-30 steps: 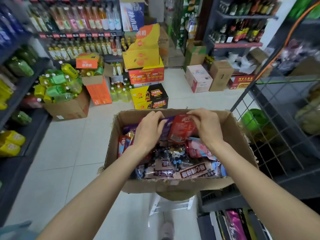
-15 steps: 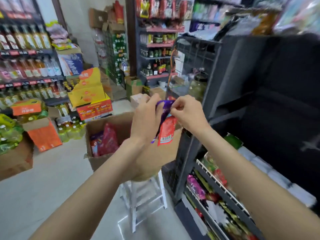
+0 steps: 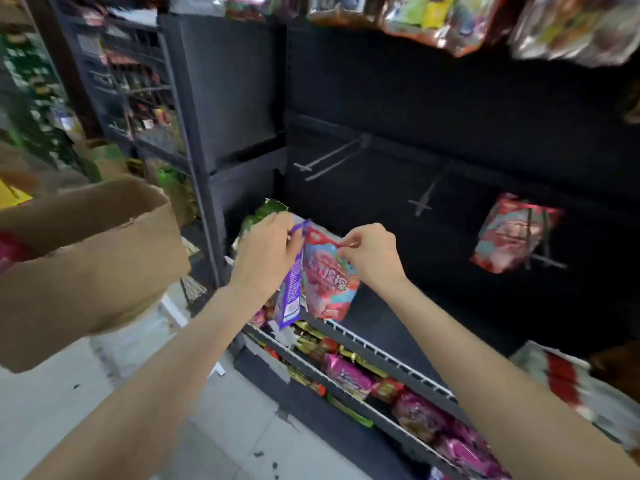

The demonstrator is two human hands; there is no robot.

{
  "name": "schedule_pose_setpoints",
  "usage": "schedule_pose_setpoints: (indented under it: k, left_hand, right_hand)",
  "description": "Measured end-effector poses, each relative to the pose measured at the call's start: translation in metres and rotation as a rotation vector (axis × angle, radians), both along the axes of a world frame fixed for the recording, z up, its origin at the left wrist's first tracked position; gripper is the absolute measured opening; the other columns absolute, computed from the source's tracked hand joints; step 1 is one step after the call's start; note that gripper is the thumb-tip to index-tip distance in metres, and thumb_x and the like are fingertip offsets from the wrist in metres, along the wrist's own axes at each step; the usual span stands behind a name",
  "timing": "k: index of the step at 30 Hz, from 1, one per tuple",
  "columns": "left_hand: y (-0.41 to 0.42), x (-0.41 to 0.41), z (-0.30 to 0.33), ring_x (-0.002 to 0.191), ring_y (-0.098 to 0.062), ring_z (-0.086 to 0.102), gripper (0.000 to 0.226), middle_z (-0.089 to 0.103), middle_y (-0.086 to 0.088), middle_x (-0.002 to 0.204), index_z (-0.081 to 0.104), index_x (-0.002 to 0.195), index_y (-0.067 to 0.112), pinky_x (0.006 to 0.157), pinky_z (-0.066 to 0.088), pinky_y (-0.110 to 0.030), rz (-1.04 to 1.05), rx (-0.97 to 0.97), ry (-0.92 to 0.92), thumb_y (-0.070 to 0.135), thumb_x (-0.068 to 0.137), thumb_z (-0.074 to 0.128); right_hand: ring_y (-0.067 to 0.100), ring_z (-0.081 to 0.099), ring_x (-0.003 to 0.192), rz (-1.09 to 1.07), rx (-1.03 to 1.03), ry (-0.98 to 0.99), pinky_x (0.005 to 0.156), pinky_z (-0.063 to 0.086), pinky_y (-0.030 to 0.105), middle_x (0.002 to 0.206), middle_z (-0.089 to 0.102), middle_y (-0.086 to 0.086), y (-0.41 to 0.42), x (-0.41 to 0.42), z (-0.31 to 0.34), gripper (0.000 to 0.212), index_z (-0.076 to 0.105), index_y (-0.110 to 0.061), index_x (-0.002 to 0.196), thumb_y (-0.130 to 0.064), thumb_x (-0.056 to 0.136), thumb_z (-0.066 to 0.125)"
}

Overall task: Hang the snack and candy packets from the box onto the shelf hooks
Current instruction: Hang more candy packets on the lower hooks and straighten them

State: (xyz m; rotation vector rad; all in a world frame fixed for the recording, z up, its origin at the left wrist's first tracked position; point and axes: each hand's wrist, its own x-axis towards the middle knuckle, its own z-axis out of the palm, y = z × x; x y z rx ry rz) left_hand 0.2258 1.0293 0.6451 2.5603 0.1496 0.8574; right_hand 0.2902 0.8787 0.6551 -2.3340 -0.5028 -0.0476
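A: Two packets are up in front of the shelf, one in each of the hands. The left hand pinches the top edge of the purple packet so that it hangs straight down. The right hand pinches the top of the red and pink packet with curled fingers, just beside the purple one.

B: Why are both held by the top?

A: I think the hanging hole is at the top edge, so this grip keeps it free and lets each packet hang flat. The packets touch or nearly touch; I cannot tell which.

B: And where should they go?

A: Above the hands, on the black back panel, two bare hooks stick out: the left hook and the middle hook. Further right a red packet already hangs on its own hook, so I judge the same kind belongs beside it.

B: And the box?

A: The cardboard box stands to the left, near the left arm, so the next packets are within reach. Below the hands, the wire trays hold other sweets. The picture is blurred, so the hook tips are not sharp
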Motion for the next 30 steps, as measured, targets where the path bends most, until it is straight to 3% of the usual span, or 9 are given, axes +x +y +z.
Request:
schedule_pose_setpoints:
  k: [2, 6, 8, 11, 13, 18, 25, 28, 30]
  left_hand:
    - [-0.051, 0.007, -0.004, 0.074, -0.038, 0.059, 0.015, 0.056, -0.013, 0.067, 0.046, 0.083, 0.01, 0.062, 0.037, -0.039, -0.008, -0.015, 0.021, 0.018, 0.095, 0.05]
    - [-0.138, 0.016, -0.015, 0.074, -0.04, 0.059, 0.016, 0.058, -0.018, 0.073, 0.044, 0.087, 0.007, 0.059, 0.037, -0.04, -0.03, -0.034, 0.056, 0.019, 0.097, 0.044]
    - [-0.171, 0.019, -0.019, 0.071, -0.04, 0.059, 0.017, 0.054, -0.013, 0.066, 0.038, 0.085, 0.011, 0.057, 0.035, -0.038, -0.032, -0.054, 0.073, 0.021, 0.098, 0.042]
    - [-0.212, 0.021, -0.019, 0.064, -0.037, 0.057, 0.02, 0.041, 0.0, 0.056, 0.035, 0.084, 0.011, 0.053, 0.035, -0.037, -0.054, -0.099, 0.076, 0.022, 0.098, 0.042]
    - [-0.232, 0.023, -0.015, 0.062, -0.032, 0.056, 0.02, 0.041, 0.002, 0.057, 0.036, 0.085, 0.01, 0.052, 0.033, -0.035, -0.054, -0.122, 0.086, 0.023, 0.098, 0.042]
    - [-0.255, 0.029, -0.007, 0.072, -0.029, 0.066, 0.022, 0.062, -0.012, 0.074, 0.04, 0.088, 0.008, 0.057, 0.054, -0.044, -0.073, -0.232, 0.065, 0.027, 0.098, 0.046]
    - [-0.273, 0.037, -0.008, 0.082, -0.03, 0.067, 0.023, 0.065, -0.016, 0.081, 0.038, 0.087, 0.009, 0.061, 0.055, -0.047, -0.079, -0.226, 0.084, 0.027, 0.097, 0.048]
    - [-0.277, 0.041, -0.006, 0.087, -0.029, 0.067, 0.023, 0.066, -0.016, 0.087, 0.04, 0.09, 0.008, 0.065, 0.056, -0.046, -0.064, -0.215, 0.097, 0.027, 0.097, 0.05]
    - [-0.278, 0.043, -0.006, 0.086, -0.029, 0.067, 0.023, 0.066, -0.016, 0.088, 0.04, 0.09, 0.007, 0.065, 0.056, -0.046, -0.053, -0.209, 0.096, 0.027, 0.097, 0.05]
  right_hand:
    - [0.014, 0.06, 0.08, -0.012, 0.021, -0.022, 0.067, 0.039, 0.018, 0.088, 0.069, 0.004, -0.051, 0.002, -0.008, 0.013, 0.072, -0.006, 0.088, -0.002, 0.084, 0.061]
    - [0.019, 0.063, 0.08, -0.049, 0.005, -0.046, 0.072, 0.05, 0.036, 0.085, 0.069, 0.0, -0.141, 0.008, -0.028, 0.009, 0.066, -0.018, 0.086, -0.012, 0.087, 0.058]
    - [0.016, 0.063, 0.077, -0.059, 0.029, -0.063, 0.071, 0.05, 0.033, 0.082, 0.069, -0.003, -0.177, 0.008, -0.034, 0.011, 0.067, -0.018, 0.086, -0.011, 0.087, 0.059]
    - [0.004, 0.06, 0.069, -0.097, 0.169, -0.073, 0.064, 0.043, 0.01, 0.075, 0.065, -0.008, -0.222, 0.01, -0.034, 0.01, 0.07, -0.013, 0.084, -0.006, 0.085, 0.063]
    - [-0.004, 0.058, 0.068, -0.144, 0.245, -0.077, 0.064, 0.04, 0.004, 0.072, 0.063, -0.013, -0.243, 0.013, -0.033, 0.009, 0.071, -0.014, 0.082, -0.008, 0.085, 0.065]
    - [0.0, 0.061, 0.075, -0.202, 0.374, -0.068, 0.073, 0.05, 0.02, 0.078, 0.064, -0.013, -0.268, 0.027, -0.024, 0.006, 0.068, -0.018, 0.084, -0.014, 0.088, 0.065]
    - [0.0, 0.056, 0.077, -0.191, 0.349, -0.098, 0.069, 0.045, 0.014, 0.084, 0.06, -0.009, -0.273, 0.049, -0.02, 0.008, 0.066, -0.01, 0.093, -0.015, 0.092, 0.061]
    - [-0.004, 0.054, 0.072, -0.157, 0.325, -0.137, 0.063, 0.038, 0.003, 0.081, 0.059, -0.009, -0.269, 0.055, -0.019, 0.005, 0.063, -0.011, 0.088, -0.012, 0.092, 0.06]
    - [-0.001, 0.053, 0.072, -0.16, 0.317, -0.152, 0.062, 0.038, 0.005, 0.081, 0.059, -0.007, -0.268, 0.058, -0.02, 0.006, 0.062, -0.01, 0.088, -0.009, 0.092, 0.059]
